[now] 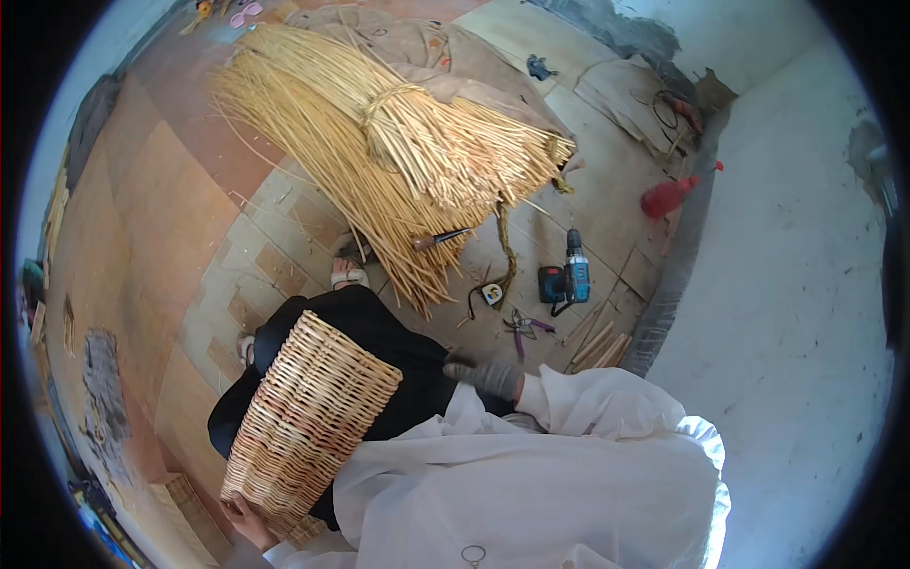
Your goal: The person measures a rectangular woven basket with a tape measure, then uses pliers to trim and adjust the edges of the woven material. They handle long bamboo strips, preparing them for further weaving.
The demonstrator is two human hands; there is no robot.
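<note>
A long woven wicker basket (308,417) lies slantwise across my lap on dark cloth. My left hand (245,517) is at its lower left end, fingers closed on the edge. My right hand (483,373), in a grey glove, is right of the basket over the dark cloth; its fingers are blurred by motion, and I cannot tell whether they hold anything. Beyond my knees are bundles of straw-coloured rods (445,142), with a wooden-handled tool (427,242) on them. A cordless drill (573,270), a tape measure (491,294) and purple-handled cutters (521,332) lie on the tiles.
A red bottle (664,197) stands by the right wall (777,284). Short sticks (597,346) lie along its foot. A brown cloth (398,43) is behind the rods, and a second woven piece (185,512) lies at lower left on the tiled floor (152,247).
</note>
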